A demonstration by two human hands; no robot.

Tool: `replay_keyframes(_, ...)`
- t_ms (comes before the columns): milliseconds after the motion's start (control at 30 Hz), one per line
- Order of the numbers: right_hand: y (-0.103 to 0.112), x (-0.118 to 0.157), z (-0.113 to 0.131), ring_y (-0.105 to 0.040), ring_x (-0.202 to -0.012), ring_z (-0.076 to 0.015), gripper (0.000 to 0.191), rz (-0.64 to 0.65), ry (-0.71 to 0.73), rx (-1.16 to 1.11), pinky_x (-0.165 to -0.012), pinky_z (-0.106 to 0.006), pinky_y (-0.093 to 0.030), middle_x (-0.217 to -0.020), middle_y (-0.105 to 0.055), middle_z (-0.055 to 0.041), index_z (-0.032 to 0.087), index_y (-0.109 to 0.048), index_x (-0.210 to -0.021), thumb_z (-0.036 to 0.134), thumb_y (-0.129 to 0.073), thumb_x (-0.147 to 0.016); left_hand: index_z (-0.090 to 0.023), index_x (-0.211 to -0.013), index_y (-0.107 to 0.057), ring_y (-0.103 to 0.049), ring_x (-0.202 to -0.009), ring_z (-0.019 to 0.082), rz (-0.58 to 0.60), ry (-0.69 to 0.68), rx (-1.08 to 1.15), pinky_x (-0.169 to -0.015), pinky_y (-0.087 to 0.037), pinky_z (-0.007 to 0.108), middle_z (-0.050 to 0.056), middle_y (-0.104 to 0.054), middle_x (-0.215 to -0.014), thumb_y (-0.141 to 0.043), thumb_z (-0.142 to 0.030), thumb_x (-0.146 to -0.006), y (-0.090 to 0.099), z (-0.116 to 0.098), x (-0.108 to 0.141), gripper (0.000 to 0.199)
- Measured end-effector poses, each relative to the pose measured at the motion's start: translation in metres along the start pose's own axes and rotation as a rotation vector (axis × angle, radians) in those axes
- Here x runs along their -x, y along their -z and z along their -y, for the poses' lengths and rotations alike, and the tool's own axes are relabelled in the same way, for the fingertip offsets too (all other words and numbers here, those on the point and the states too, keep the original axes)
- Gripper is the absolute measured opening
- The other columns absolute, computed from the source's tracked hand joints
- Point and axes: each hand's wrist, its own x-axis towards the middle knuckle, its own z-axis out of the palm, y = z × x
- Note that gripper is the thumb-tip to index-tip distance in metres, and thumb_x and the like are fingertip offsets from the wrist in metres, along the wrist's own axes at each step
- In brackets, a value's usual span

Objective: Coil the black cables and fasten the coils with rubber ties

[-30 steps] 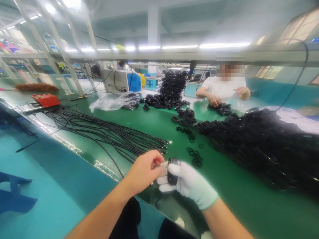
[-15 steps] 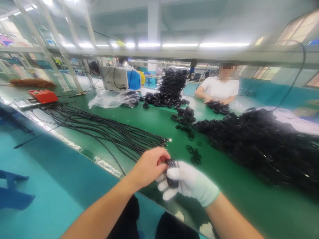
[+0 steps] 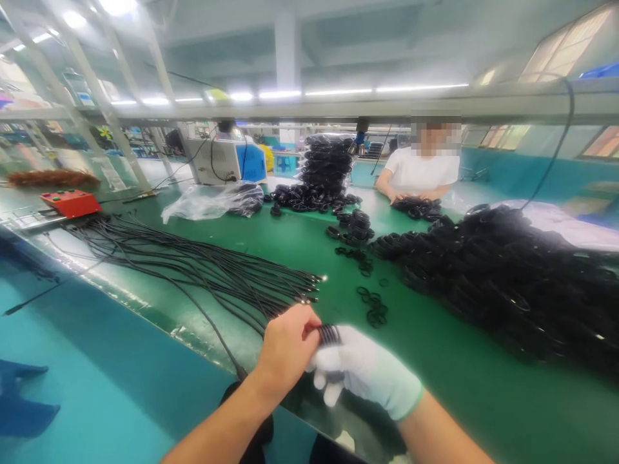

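A coiled black cable point(image 3: 329, 335) is held between my two hands, its loops lying side by side. My right hand point(image 3: 360, 364), in a white glove, is wrapped round the coil, with its lower fingers showing beneath. My bare left hand point(image 3: 289, 341) has its fingers curled and pressed to the coil's left end; its fingertips are partly hidden. Just beyond my left hand, a bundle of long straight black cables point(image 3: 217, 258) lies on the green tabletop point(image 3: 435, 386), with shiny metal tips toward me. Small loose black rings point(image 3: 376, 316) lie ahead of my right hand.
A large heap of black coils point(image 3: 498, 277) covers the right side. More coils point(image 3: 326, 167) are stacked at the back, beside a clear plastic bag point(image 3: 198, 203). A red control box point(image 3: 72, 203) stands left. Across the table, a person in white point(image 3: 423, 171) handles coils.
The view has tilted up and shifted slightly right. My hands have turned a little around the coil, and my left hand now covers more of its left end.
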Motion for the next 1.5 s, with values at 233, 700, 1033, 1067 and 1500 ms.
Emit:
replay_keyframes(233,-0.004,0.014,0.015,-0.061,-0.052,-0.0128,0.033,0.025,-0.03,-0.044,-0.041,-0.02,-0.051,-0.078,-0.066,-0.0084,0.009,-0.061,-0.09,0.017,-0.072,-0.061,-0.016,-0.083,-0.062,-0.055,-0.063,0.012,0.541,0.039,0.341,-0.059,-0.043,0.022,-0.001,-0.062,-0.071,-0.057,-0.02,-0.072,0.023,0.006,-0.053,0.013)
replay_keyframes(700,-0.006,0.009,0.015,-0.065,-0.063,-0.0191,0.048,0.178,0.014,-0.223,-0.043,-0.026,-0.054,-0.085,-0.065,-0.0088,0.011,-0.06,-0.098,0.017,-0.078,-0.054,-0.019,-0.068,-0.061,-0.05,-0.067,0.014,0.381,-0.087,0.006,-0.063,-0.037,0.023,-0.002,-0.057,-0.066,-0.058,-0.022,-0.072,-0.085,-0.015,-0.096,0.005)
replay_keyframes(1033,0.002,-0.002,0.018,-0.054,-0.052,-0.0107,0.046,-0.575,0.406,-0.014,-0.039,-0.022,-0.046,-0.072,-0.059,-0.0012,0.013,-0.051,-0.1,0.028,-0.074,-0.064,-0.015,-0.072,-0.047,-0.041,-0.056,0.008,0.453,0.176,0.819,-0.056,-0.034,0.02,-0.003,-0.047,-0.065,-0.052,-0.033,-0.083,-0.002,-0.002,-0.043,0.021)
replay_keyframes(1067,0.002,-0.004,0.017,-0.055,-0.051,-0.0113,0.049,-0.585,0.395,0.005,-0.038,-0.022,-0.045,-0.074,-0.061,-0.0022,0.014,-0.05,-0.1,0.03,-0.075,-0.061,-0.015,-0.071,-0.047,-0.042,-0.056,0.008,0.438,0.176,0.809,-0.056,-0.033,0.02,-0.003,-0.047,-0.065,-0.052,-0.031,-0.083,-0.004,-0.003,-0.035,0.021)
replay_keyframes(1500,0.007,0.006,0.008,-0.051,-0.045,-0.0073,0.038,0.065,0.188,-0.398,-0.032,-0.014,-0.035,-0.068,-0.058,0.001,0.016,-0.056,-0.092,0.02,-0.072,-0.058,-0.017,-0.073,-0.051,-0.037,-0.047,0.007,0.296,0.242,0.941,-0.046,-0.029,0.021,-0.001,-0.052,-0.066,-0.055,-0.049,-0.079,0.002,0.004,-0.001,0.033)
